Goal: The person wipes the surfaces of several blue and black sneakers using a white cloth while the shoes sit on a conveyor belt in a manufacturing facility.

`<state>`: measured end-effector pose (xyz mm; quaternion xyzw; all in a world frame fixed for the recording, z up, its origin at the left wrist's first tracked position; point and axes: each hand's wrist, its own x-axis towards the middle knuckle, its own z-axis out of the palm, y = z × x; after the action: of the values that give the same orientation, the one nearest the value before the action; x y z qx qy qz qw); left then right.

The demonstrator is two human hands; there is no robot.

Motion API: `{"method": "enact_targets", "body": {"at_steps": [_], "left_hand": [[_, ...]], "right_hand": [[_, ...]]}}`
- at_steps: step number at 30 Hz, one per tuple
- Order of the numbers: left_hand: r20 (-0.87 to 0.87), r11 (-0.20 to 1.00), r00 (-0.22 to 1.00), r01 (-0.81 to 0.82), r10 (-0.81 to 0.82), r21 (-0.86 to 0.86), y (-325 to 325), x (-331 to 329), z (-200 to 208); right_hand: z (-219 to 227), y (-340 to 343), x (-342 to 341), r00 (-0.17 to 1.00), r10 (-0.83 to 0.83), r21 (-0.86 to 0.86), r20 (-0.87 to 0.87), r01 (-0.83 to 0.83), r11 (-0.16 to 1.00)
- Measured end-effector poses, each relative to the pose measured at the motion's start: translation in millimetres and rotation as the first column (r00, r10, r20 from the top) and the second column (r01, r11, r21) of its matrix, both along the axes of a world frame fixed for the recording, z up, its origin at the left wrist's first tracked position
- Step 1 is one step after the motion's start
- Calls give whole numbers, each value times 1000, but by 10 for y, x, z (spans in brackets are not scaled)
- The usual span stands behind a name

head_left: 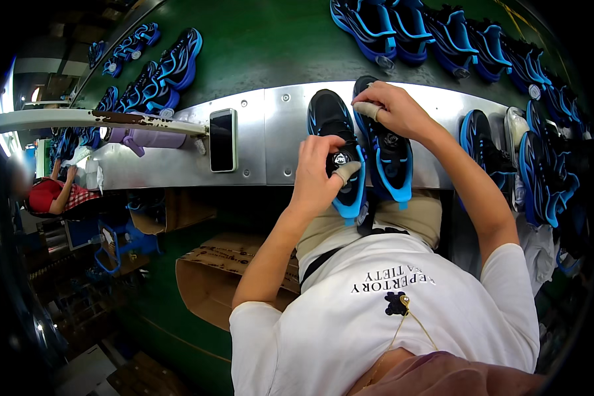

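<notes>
Two black and blue sneakers lie side by side at the metal table edge, toes pointing away from me. My left hand (pixel 320 170) is closed round the left sneaker (pixel 328 111), its thumb in a beige finger cover beside the round dial on the tongue. Over the front part of the right sneaker (pixel 393 168) is my right hand (pixel 395 111), fingers bent together in a pinch; its thumb also has a beige cover. Whatever lies between those fingertips, if anything, is too small to make out. Part of that sneaker's upper is hidden under the hand.
A phone (pixel 223 140) lies on the metal ledge (pixel 254 155), near a lilac bottle (pixel 148 137) and a worn white bar (pixel 79 120). More sneakers (pixel 435 39) line the green surface (pixel 264 39) and the right side. Below stands a cardboard box (pixel 208 280); a person in red (pixel 53 195) is far left.
</notes>
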<state>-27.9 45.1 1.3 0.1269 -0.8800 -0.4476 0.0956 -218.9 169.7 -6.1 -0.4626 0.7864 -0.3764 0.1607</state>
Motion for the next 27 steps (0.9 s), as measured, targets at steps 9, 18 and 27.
{"method": "enact_targets", "body": {"at_steps": [9, 18, 27], "left_hand": [[-86, 989, 996, 16, -29, -148, -52, 1, -26], [-75, 950, 962, 272, -263, 156, -250, 41, -16], [-67, 987, 985, -154, 156, 39, 121, 96, -90]], "right_hand": [[28, -5, -3, 997, -6, 34, 72, 3, 999], [-25, 13, 0, 998, -10, 35, 63, 8, 999], [-203, -210, -30, 982, 102, 9, -159, -102, 995]]}}
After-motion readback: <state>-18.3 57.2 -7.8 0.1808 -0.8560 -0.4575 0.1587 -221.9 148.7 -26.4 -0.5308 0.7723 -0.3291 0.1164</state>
